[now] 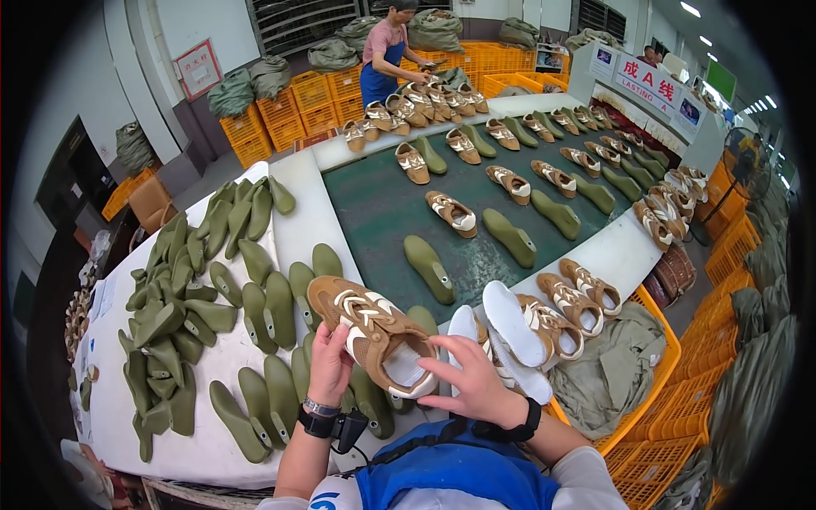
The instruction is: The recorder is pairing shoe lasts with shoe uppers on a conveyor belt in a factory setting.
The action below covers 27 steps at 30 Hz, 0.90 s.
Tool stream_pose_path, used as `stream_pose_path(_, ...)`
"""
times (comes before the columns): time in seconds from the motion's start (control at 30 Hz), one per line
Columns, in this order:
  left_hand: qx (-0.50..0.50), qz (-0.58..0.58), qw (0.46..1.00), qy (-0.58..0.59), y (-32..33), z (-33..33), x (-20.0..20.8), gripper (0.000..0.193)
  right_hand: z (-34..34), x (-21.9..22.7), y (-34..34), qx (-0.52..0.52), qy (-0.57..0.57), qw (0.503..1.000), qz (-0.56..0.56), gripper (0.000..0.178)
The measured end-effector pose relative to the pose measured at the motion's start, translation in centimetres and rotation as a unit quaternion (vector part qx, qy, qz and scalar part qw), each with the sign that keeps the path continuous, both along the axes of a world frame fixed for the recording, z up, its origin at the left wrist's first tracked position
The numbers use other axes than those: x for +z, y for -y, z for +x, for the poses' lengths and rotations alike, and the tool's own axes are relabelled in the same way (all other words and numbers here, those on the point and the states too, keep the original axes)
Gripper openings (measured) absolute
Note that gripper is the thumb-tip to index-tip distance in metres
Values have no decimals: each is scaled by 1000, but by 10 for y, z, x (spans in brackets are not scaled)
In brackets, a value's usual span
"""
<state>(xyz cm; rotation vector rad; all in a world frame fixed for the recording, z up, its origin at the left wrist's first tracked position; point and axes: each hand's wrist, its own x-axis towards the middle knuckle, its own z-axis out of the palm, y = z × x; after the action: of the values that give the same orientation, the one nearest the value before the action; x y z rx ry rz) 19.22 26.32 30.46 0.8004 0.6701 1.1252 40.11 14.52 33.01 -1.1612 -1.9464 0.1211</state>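
Note:
A brown and tan sneaker [361, 316] with white stripes and laces is held up in front of me, toe pointing to the far left. My left hand [330, 367] grips its side near the middle. At the heel, my right hand [476, 382] has its fingers and thumb closed on the collar, beside the opening. Inside the shoe a white lining or insole shows. Below and left of it stand green shoe lasts [279, 308], partly covered by my arms. White insoles [517, 323] lie to the right, over more brown sneakers [571, 302].
A green conveyor belt [382, 221] carries sneakers and lasts in rows. Many lasts are heaped on the white table [102, 408] at left. An orange crate [663, 365] lined with grey-green cloth stands at right. Across the belt, a co-worker [387, 64] in a blue apron handles shoes.

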Motion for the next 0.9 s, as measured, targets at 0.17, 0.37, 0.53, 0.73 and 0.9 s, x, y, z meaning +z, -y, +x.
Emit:
stream_pose_path(0.17,37,71,995,-56,-1,3,-8,26,5,-12,10,-11,0,990,-141,47)
stream_pose_path(0.37,-47,-104,988,-107,-3,-5,-26,26,16,-9,-26,128,-4,976,-178,32)
stream_pose_path(0.53,-127,23,933,-337,12,-23,-71,30,34,-18,-124,40,11,968,-248,34)
stream_pose_path(0.73,-183,161,837,-490,44,-42,-90,34,36,-76,-262,13,110,942,-318,29)
stream_pose_path(0.9,-127,96,843,-514,51,-51,-109,39,15,-136,-341,-50,204,926,-313,27)
